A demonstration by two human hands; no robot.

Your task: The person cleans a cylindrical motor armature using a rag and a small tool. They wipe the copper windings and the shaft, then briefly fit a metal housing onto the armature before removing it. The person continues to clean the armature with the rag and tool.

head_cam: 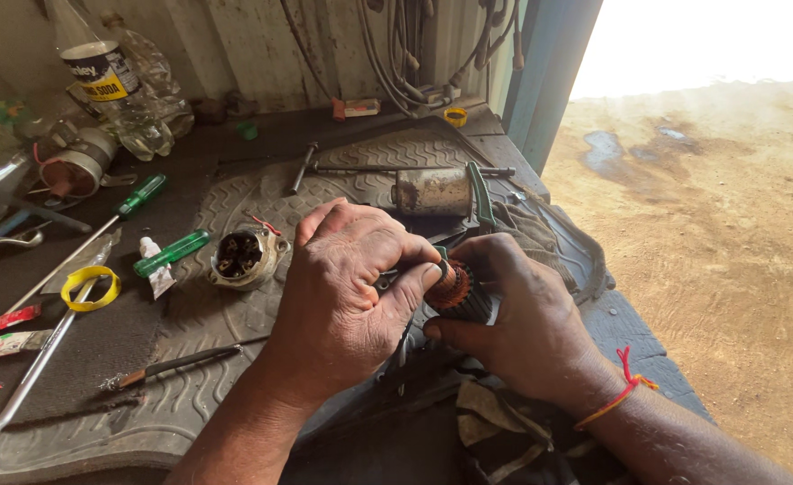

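Observation:
My left hand (pixel 347 287) and my right hand (pixel 513 323) meet over the middle of the bench, both closed around a small motor armature (pixel 455 292) with copper-coloured windings and a dark grooved core. The left thumb and fingers press on its copper end; the right hand cups the core from below. A red thread band sits on my right wrist. Most of the armature is hidden by my fingers.
A grey ribbed rubber mat (pixel 190 395) covers the bench. On it lie a cylindrical metal motor housing (pixel 432 190), a round end cap (pixel 242 258), two green-handled screwdrivers (pixel 170 252), a yellow tape ring (pixel 91 287), a spanner (pixel 19 386), plastic bottles (pixel 109 76) and a rag (pixel 540 233). Sandy ground lies to the right.

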